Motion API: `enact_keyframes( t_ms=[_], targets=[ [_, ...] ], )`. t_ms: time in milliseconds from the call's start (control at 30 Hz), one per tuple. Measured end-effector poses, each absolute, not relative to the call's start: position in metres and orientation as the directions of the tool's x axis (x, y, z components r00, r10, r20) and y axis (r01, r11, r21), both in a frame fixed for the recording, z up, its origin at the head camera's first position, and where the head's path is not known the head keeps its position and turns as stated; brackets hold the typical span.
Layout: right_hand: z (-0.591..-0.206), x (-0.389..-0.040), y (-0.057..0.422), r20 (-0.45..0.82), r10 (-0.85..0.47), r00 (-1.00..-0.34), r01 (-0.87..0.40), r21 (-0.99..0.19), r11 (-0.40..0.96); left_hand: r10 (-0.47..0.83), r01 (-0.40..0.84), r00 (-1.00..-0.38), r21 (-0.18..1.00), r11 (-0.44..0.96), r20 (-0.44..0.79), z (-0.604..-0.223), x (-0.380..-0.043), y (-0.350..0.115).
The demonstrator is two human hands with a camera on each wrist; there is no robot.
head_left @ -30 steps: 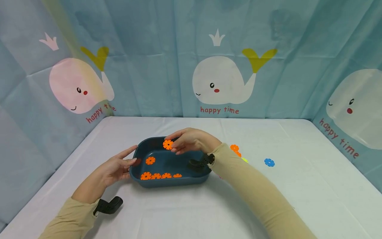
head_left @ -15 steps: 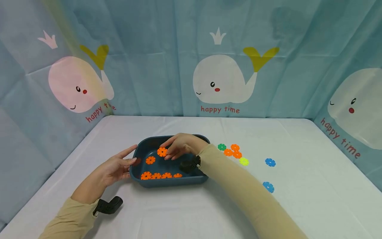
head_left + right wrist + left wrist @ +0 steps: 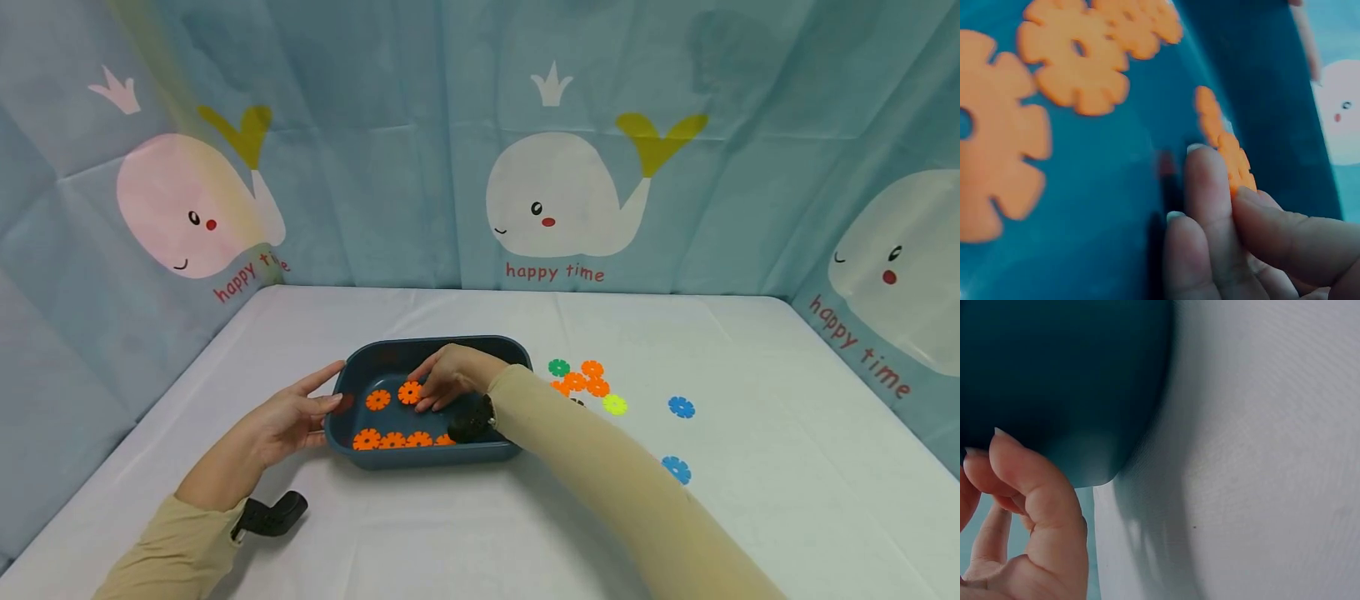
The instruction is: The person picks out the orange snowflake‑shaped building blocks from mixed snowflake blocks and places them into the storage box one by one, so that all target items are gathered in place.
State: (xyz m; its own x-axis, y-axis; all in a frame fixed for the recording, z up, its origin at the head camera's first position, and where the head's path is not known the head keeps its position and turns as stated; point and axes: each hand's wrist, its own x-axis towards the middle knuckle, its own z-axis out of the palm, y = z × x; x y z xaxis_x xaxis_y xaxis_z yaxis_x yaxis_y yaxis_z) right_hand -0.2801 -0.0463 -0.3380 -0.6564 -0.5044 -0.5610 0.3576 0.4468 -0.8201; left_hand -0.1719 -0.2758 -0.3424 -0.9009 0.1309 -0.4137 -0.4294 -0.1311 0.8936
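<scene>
Head view: deep blue basin (image 3: pixel 427 457) on white surface (image 3: pixel 420 533), left of centre, well short of the far edge. Left hand (image 3: pixel 281 425) at the basin's left end, fingers spread, tips touching the rim and side. Right hand (image 3: pixel 457 375) inside the walls, thumb and finger closed on an orange disc (image 3: pixel 409 392). One loose disc (image 3: pixel 378 400) lies just left of it; a row of discs (image 3: pixel 367 439) sits along the near wall. Right sleeve (image 3: pixel 585 450) crosses the right rim. Broad cloth in front of the basin; loose pieces (image 3: pixel 597 387) right of it, two blue pieces (image 3: pixel 682 407) farther out.

Left wrist view: fingertips meet the basin's outer wall, lightly bent; cannot tell if any hook over the rim. Shadowed cloth beyond its curved edge.

Right wrist view: pinched disc nearly edge-on. Bare basin floor separates fingers from the larger-looking discs; dark wall close beyond.
</scene>
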Motion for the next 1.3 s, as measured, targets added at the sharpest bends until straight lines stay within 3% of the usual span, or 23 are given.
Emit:
enact_keyframes(
  t_ms=[1300],
  targets=[
    [-0.335, -0.282, -0.061, -0.602, -0.443, -0.665, 0.336, -0.770, 0.542, 0.123, -0.415, -0.907, 0.904, -0.103, -0.402, -0.344, -0.172, -0.275]
  ],
)
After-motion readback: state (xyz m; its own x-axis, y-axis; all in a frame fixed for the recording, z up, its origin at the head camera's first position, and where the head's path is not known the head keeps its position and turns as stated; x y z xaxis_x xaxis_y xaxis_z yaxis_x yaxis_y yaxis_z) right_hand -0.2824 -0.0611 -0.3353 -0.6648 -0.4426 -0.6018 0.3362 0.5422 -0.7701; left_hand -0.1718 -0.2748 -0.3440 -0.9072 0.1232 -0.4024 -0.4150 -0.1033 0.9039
